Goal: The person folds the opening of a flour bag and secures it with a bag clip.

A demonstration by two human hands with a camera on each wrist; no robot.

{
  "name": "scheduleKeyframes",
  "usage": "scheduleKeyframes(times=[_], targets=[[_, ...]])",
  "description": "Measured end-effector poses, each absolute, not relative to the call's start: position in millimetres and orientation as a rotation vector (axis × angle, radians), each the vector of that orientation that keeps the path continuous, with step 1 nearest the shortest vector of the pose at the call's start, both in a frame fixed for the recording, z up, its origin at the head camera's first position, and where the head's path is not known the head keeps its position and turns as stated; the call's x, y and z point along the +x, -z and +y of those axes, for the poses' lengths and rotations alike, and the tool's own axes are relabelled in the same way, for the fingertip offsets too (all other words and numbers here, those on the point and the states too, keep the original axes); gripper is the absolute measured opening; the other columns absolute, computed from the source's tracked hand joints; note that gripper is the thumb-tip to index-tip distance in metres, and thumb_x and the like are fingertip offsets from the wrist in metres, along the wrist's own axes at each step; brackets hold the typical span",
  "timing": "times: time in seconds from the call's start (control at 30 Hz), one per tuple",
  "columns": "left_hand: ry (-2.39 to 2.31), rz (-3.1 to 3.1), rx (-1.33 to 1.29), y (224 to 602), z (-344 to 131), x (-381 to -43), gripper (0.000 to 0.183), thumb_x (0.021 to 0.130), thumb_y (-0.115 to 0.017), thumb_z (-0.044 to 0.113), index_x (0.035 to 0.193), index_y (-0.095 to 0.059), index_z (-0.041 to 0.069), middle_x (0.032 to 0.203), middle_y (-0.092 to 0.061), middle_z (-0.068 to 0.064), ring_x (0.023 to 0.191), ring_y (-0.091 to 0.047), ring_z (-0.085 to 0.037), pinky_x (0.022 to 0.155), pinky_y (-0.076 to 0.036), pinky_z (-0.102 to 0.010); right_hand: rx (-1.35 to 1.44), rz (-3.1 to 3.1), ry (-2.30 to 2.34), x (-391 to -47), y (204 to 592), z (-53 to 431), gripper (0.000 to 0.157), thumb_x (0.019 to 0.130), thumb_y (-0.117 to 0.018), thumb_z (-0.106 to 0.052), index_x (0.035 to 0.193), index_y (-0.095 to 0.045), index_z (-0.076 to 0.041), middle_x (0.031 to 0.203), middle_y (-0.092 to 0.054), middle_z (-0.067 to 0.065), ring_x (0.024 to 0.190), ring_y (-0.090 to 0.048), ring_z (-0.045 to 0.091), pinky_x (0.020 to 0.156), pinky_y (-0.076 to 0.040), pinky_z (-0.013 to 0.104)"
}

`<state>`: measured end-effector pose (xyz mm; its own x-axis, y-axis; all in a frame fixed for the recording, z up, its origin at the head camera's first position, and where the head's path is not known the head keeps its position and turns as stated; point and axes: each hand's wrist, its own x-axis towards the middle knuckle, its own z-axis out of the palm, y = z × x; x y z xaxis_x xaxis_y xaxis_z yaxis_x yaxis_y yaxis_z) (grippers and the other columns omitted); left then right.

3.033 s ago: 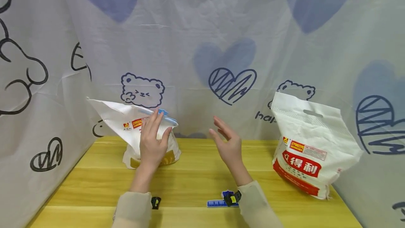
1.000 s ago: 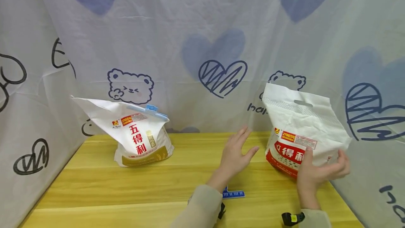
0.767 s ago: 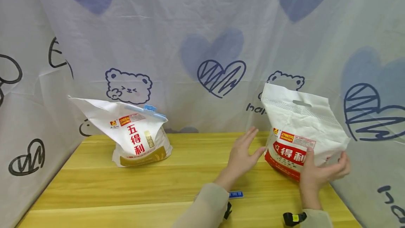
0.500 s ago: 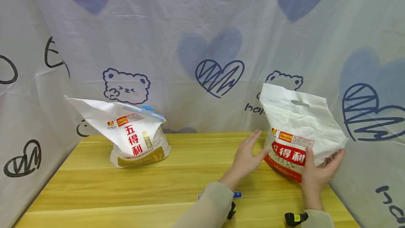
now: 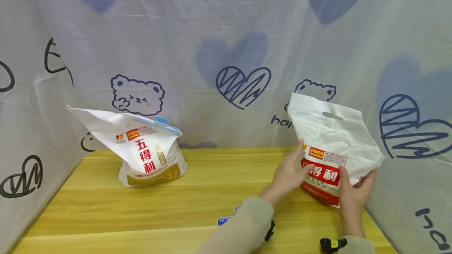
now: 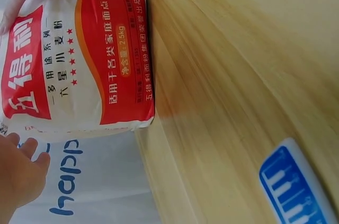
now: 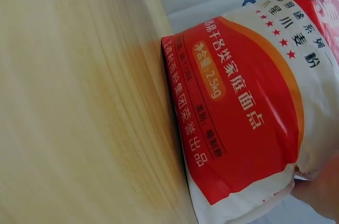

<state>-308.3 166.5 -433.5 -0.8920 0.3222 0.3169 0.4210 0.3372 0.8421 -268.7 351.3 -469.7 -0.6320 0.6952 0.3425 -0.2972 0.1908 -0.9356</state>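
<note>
A white flour bag with a red label [image 5: 330, 144] stands tilted at the table's right end, its handle hole on top. My left hand [image 5: 291, 171] lies with straight fingers against the bag's left edge, its thumb on the red label. My right hand [image 5: 353, 191] grips the bag's lower right corner, thumb in front and fingers behind. The left wrist view shows the red label [image 6: 106, 60] and my left hand's fingers [image 6: 21, 168] beside it. In the right wrist view the bag [image 7: 243, 123] rests on the wood, with my right hand [image 7: 320, 192] at its corner.
A second white flour bag [image 5: 146, 154], closed with a blue clip [image 5: 159, 122], stands at the back left of the yellow wooden table [image 5: 141, 207]. Another blue clip [image 5: 224, 220] lies near the front edge, partly under my left sleeve. Printed cloth walls the table in.
My left hand has left the clipped bag at the left and reached right to the red-labelled bag's left edge. My right hand has taken hold of that bag's lower right corner.
</note>
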Motion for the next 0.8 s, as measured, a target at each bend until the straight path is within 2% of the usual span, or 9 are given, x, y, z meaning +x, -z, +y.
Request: scheduleKeyframes(times=[0.27, 0.37, 0.5, 0.6, 0.67, 0.8], targets=[[1.682, -2.460, -0.665, 436, 179, -311, 0.086, 0.102, -0.067, 0.033, 0.164, -0.010, 0.045, 0.166, -0.034, 0.009, 0.150, -0.038, -0.016, 0.121, -0.037, -0.039, -0.543, -1.725, -1.635, -271, 475, 357, 0.059, 0.095, -0.076, -0.038, 0.147, -0.050, -0.028, 0.128, -0.055, -0.011, 0.120, -0.052, 0.012, 0.112, -0.044, 0.031], [1.718, -2.441, -0.626, 439, 184, -311, 0.088, 0.101, -0.069, 0.029, 0.164, -0.011, 0.046, 0.165, -0.037, 0.008, 0.149, -0.041, -0.017, 0.120, -0.039, -0.038, -0.600, -1.759, -1.631, -270, 475, 362, 0.054, 0.095, -0.075, -0.043, 0.142, -0.054, -0.027, 0.122, -0.057, -0.014, 0.113, -0.053, 0.009, 0.100, -0.046, 0.024], [1.751, -2.406, -0.612, 445, 188, -312, 0.089, 0.100, -0.070, 0.024, 0.164, -0.012, 0.045, 0.164, -0.038, 0.007, 0.148, -0.041, -0.016, 0.120, -0.038, -0.036, -0.650, -1.798, -1.625, -268, 475, 368, 0.049, 0.095, -0.074, -0.047, 0.133, -0.059, -0.021, 0.107, -0.058, -0.018, 0.099, -0.054, 0.003, 0.080, -0.043, 0.010], [1.770, -2.388, -0.615, 447, 188, -312, 0.089, 0.100, -0.071, 0.024, 0.164, -0.013, 0.046, 0.163, -0.040, 0.007, 0.146, -0.044, -0.015, 0.118, -0.040, -0.033, -0.649, -1.841, -1.623, -265, 475, 373, 0.055, 0.097, -0.070, -0.047, 0.135, -0.057, -0.010, 0.102, -0.055, -0.019, 0.093, -0.051, 0.001, 0.072, -0.042, 0.006], [1.773, -2.377, -0.620, 448, 188, -313, 0.089, 0.100, -0.071, 0.023, 0.164, -0.014, 0.045, 0.162, -0.041, 0.007, 0.145, -0.046, -0.015, 0.116, -0.042, -0.031, -0.641, -1.866, -1.616, -264, 474, 376, 0.051, 0.099, -0.067, -0.047, 0.133, -0.058, -0.010, 0.100, -0.054, -0.021, 0.092, -0.051, 0.001, 0.071, -0.042, 0.004], [1.757, -2.357, -0.637, 449, 187, -314, 0.088, 0.100, -0.070, 0.022, 0.165, -0.014, 0.041, 0.161, -0.043, 0.005, 0.144, -0.046, -0.015, 0.115, -0.043, -0.029, -0.644, -1.953, -1.576, -266, 474, 381, 0.062, 0.101, -0.062, -0.049, 0.140, -0.055, -0.001, 0.110, -0.055, -0.010, 0.092, -0.049, 0.002, 0.071, -0.041, 0.006]])
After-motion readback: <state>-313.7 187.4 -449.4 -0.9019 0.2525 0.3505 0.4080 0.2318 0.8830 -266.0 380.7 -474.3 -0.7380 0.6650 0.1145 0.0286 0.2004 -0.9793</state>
